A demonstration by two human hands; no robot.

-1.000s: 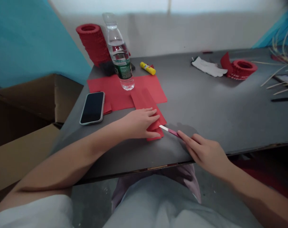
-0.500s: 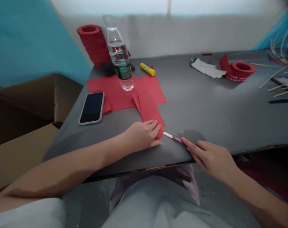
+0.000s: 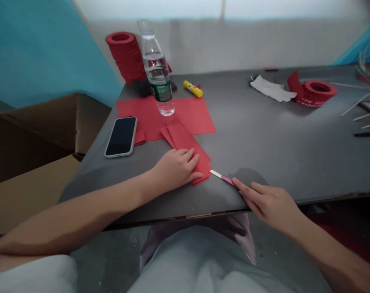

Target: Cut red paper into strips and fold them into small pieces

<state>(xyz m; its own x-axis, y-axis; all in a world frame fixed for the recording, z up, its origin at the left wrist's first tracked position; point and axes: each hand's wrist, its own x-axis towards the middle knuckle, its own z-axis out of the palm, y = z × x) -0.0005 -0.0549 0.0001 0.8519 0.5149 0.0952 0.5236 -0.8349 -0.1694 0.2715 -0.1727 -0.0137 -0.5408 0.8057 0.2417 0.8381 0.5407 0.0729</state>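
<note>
While the left hand (image 3: 175, 169) presses flat on the thin, floppy folded red paper (image 3: 189, 148), the right hand (image 3: 272, 203) at 4 o'clock pinches a stiff pink knife (image 3: 223, 178).

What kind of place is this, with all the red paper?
Probably a paper-craft worktable. The left hand presses folded red paper on the gray table, a glue stick lies behind it, and stacks of pleated red paper rings stand at the back.

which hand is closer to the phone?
Left. The left hand rests flat on the folded red paper, just right of and nearer the viewer than the phone. The right hand is farther right, on the pink-handled knife.
</note>
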